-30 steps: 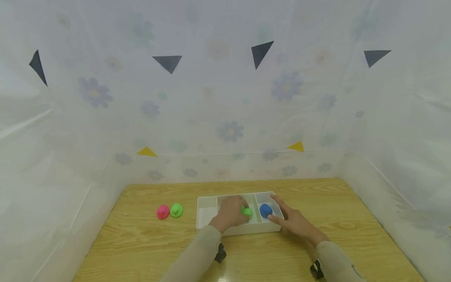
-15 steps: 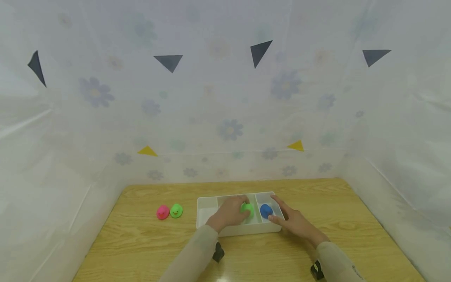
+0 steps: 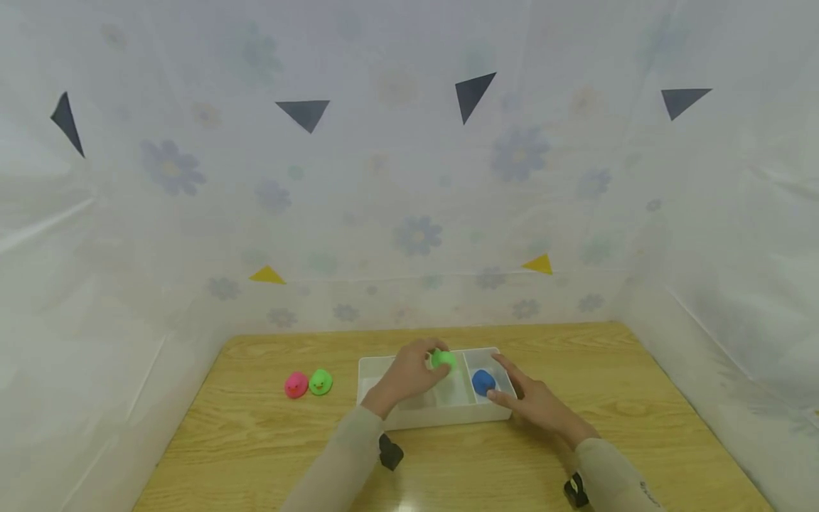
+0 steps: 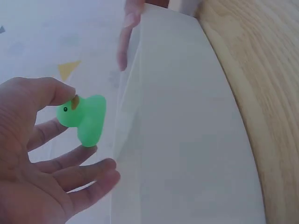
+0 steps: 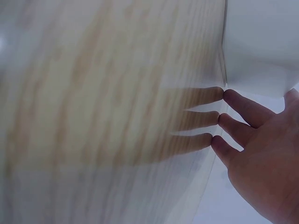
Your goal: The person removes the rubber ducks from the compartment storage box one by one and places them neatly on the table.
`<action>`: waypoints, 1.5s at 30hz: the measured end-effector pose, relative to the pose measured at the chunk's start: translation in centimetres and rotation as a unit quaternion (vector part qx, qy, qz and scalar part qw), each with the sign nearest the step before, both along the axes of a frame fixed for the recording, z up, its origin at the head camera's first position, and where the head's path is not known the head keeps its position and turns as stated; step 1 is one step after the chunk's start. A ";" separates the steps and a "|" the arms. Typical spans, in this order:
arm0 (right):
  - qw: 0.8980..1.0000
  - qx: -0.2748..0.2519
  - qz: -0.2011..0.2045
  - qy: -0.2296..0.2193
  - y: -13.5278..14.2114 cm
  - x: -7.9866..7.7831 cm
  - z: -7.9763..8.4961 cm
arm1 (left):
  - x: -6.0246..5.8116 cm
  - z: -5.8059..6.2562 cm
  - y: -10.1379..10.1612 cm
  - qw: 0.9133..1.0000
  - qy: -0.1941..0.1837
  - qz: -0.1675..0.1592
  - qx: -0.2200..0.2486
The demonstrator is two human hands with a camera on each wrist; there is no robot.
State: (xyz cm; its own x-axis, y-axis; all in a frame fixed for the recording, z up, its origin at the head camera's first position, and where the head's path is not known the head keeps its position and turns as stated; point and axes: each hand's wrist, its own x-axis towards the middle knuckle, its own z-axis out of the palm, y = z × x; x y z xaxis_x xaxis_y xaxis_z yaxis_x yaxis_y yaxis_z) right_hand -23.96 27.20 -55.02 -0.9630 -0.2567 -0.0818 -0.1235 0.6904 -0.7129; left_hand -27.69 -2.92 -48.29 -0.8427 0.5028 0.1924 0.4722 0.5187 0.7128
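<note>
A: Wooden surface (image 3: 576,455), floral curtain w/ triangles behind. Hands?

B: Right hand (image 3: 534,402), fingers straight, pressed vs white divided tray (image 3: 374,370). Left hand (image 3: 406,373) pinches green duck (image 3: 443,359) above middle compartment.

A: Further off?

B: Blue duck (image 3: 483,382) in right compartment; pink duck (image 3: 296,385) & another green duck (image 3: 320,382) left of tray.

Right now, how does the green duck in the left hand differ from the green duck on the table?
The held green duck is pinched in the left hand above the white tray; the other green duck rests on the wooden table, untouched, beside a pink duck and outside the tray. Both are the same bright green toy shape.
</note>
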 end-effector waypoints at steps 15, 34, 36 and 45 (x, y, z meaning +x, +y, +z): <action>1.000 -0.001 0.004 0.002 0.0 -0.3 0.0 | 0.2 0.2 -2.1 0.974 -0.127 0.024 0.184; 1.000 0.006 0.007 0.005 0.3 -0.3 -0.1 | -0.2 -0.6 -5.8 0.931 -0.200 0.037 0.303; 1.000 0.007 0.007 0.004 0.3 -0.3 -0.1 | -0.2 -0.6 -6.2 0.923 -0.212 0.050 0.316; 1.000 0.004 0.006 0.005 0.6 -0.2 0.0 | 0.3 -0.6 -8.3 0.930 -0.199 0.117 0.287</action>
State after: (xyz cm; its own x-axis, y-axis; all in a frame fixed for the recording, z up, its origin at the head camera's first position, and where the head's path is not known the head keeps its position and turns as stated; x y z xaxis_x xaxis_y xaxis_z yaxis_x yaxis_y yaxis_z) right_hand -24.21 27.75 -55.01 -0.9608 -0.2672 -0.0741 -0.1385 0.6941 -0.7065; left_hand -27.36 -11.22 -48.91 -0.9780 0.2073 0.0215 0.0336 0.0550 0.9979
